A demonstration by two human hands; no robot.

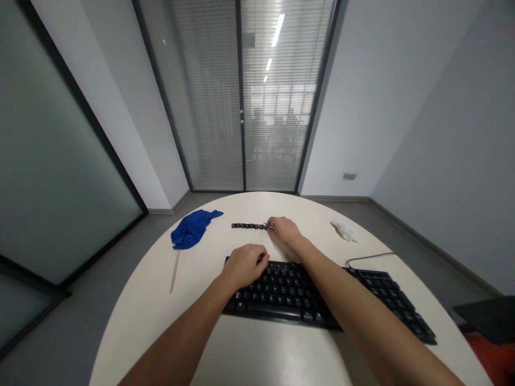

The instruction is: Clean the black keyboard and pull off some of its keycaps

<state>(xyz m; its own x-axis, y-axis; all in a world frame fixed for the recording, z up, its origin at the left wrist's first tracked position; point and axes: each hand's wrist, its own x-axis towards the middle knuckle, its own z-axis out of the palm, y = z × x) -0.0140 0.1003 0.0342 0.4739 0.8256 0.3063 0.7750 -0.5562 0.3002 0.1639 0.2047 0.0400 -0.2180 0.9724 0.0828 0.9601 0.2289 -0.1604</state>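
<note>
Near: my left hand (244, 264) rests curled on the far-left corner of the black keyboard (322, 297), gripping nothing I can see. Far: my right hand (285, 231) pinches a small metal tool (270, 225) at the right end of the keycap row (248, 226); blue cloth (192, 229) lies left.

The keyboard (322, 297) is black, as is the row of keycaps (248, 226). The cloth (192, 229) is deep blue — the table (132, 316) cream, the crumpled tissue (343, 230) white.

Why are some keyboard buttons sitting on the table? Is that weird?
Yes. A row of loose keycaps lies on the table beyond the keyboard, off their places. The right hand touches the row's end.
</note>
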